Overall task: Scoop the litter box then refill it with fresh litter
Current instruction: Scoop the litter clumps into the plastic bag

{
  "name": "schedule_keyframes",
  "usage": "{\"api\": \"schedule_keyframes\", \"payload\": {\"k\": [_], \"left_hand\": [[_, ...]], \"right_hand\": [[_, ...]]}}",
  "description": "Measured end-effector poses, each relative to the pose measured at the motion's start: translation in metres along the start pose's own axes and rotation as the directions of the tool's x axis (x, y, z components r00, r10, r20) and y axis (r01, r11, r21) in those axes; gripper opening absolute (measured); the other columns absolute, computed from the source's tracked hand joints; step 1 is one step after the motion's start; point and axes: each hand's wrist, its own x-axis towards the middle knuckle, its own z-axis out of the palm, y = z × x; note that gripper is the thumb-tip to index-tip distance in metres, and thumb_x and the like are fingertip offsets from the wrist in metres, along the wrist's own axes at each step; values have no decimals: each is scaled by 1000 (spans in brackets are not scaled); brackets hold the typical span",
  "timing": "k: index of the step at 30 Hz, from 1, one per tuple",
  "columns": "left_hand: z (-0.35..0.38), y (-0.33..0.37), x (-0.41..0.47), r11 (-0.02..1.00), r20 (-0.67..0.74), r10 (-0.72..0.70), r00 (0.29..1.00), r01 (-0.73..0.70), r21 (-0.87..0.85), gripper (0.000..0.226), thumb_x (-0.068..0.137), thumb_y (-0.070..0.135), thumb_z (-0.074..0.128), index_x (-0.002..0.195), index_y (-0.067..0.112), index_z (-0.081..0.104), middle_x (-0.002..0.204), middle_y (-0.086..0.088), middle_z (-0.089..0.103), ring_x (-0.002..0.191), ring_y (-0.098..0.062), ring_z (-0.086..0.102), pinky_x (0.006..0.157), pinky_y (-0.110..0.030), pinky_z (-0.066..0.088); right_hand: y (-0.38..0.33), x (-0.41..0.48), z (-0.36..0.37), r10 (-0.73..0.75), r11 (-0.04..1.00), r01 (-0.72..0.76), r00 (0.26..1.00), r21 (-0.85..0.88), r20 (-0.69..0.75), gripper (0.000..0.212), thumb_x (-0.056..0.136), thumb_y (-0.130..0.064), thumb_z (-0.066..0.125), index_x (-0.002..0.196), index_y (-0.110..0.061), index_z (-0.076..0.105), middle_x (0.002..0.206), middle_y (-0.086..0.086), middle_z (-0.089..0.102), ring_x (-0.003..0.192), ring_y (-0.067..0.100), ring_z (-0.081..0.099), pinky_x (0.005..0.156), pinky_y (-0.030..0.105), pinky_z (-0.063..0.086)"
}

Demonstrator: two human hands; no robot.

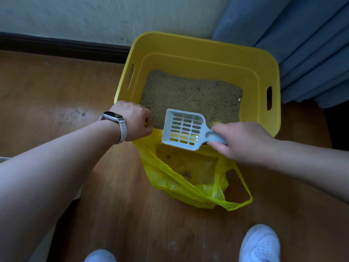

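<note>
Left hand (135, 121) grips yellow bag (166, 178); right hand (243, 140) holds empty pale slotted scoop (184, 129)

A blue curtain (306, 44) is hanging beyond the right hand (243, 140). A pale wall (75, 16) and dark baseboard (56, 46) are running beyond the left hand (134, 121). White shoes (261, 244) are standing on wooden floor (47, 95) below both.

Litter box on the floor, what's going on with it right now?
A person is scooping the yellow litter box. The right hand grips the handle of a pale slotted scoop, which looks empty and hangs over the box's near rim above an open yellow bag. The left hand holds the bag's edge at that rim. Clumps lie in the bag; litter covers the box's bottom.
</note>
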Motion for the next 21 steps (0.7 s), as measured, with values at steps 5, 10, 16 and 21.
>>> {"api": "schedule_keyframes", "payload": {"k": [5,10,16,21], "left_hand": [[0,-1,0,1000,-7,12,1000,-12,4,21,82,42,52,67,28,49,65,12,53,61,-16,52,58,-27,42],[1,0,0,1000,-15,6,1000,-7,-2,18,82,42,55,69,30,52,63,15,47,62,-16,51,59,-26,38],[1,0,0,1000,-30,-4,1000,4,-1,18,82,41,54,71,28,57,69,13,56,64,-16,53,59,-26,34],[2,0,-2,1000,-80,0,997,-1,-12,17,80,38,58,67,27,57,66,12,56,60,-17,50,57,-25,29]], "right_hand": [[29,34,-35,250,912,-297,949,283,191,28,94,-53,50,95,-26,57,74,-5,58,66,17,56,55,32,41],[80,58,-35,376,923,-377,832,-81,407,34,99,-44,47,103,-15,63,74,0,59,65,16,55,49,28,37],[86,61,8,384,923,-305,713,-234,586,31,100,-34,48,111,-10,63,85,0,62,75,16,59,57,23,43],[84,64,30,379,922,-353,751,-157,540,28,102,-29,43,109,-9,61,77,0,55,81,20,61,58,26,45]]}}
